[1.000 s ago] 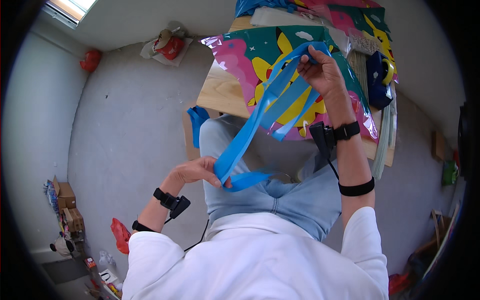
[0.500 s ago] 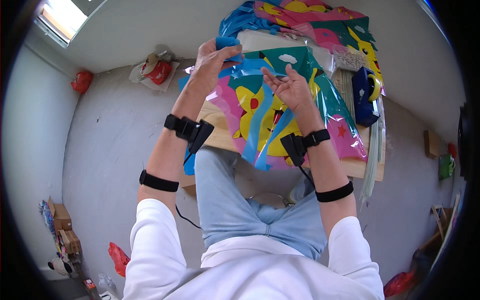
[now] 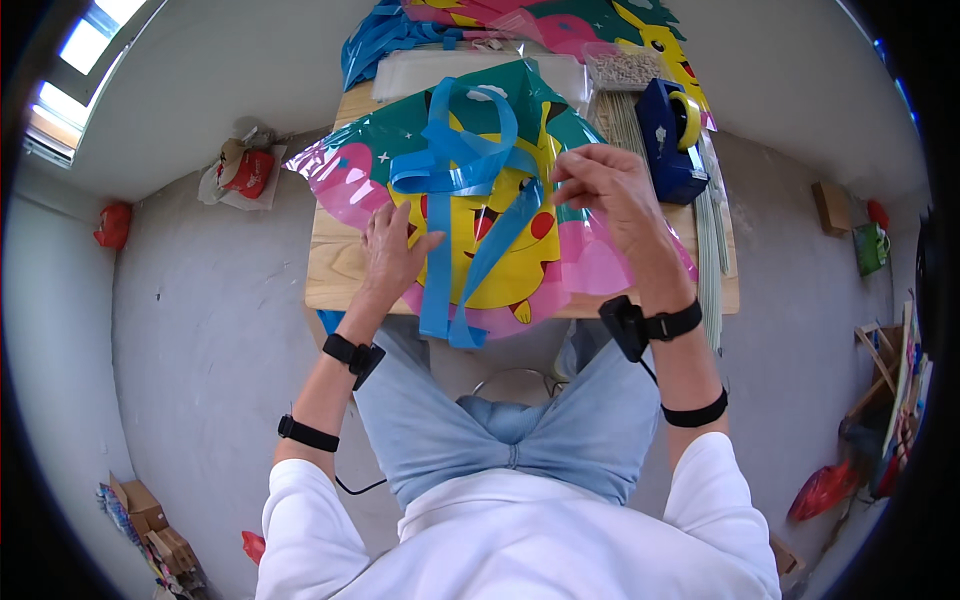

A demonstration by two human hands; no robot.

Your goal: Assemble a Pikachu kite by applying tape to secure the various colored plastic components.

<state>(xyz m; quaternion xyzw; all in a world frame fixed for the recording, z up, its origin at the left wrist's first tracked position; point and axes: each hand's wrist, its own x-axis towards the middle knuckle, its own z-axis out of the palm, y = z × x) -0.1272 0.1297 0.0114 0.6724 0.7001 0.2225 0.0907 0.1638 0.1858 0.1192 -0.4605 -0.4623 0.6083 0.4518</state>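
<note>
A thin, shiny plastic kite sheet [image 3: 350, 187], green and pink with a yellow cartoon figure, lies over the table in front of me. On top of it rests a loosely looped blue plastic streamer [image 3: 437, 265], with two tails hanging toward the near edge. My left hand [image 3: 393, 250] is at the sheet's lower left, fingers spread, beside a streamer tail. Above the sheet's right side, my right hand [image 3: 615, 190] has its fingers curled together near the streamer's right end. Whether anything is pinched in them is too small to make out.
On the wooden table [image 3: 335, 265], a blue tape dispenser [image 3: 670, 140] with yellow tape stands at right, beside long thin pale rods [image 3: 710, 260]. Behind are a clear box of small pieces [image 3: 625, 68], a blue streamer bundle [image 3: 375, 45] and more printed sheets [image 3: 570, 30].
My left hand has let go of the blue streamer roll and come down to the sheet's left side. The streamer now lies looped on the sheet. My right hand's fingers have curled in.
</note>
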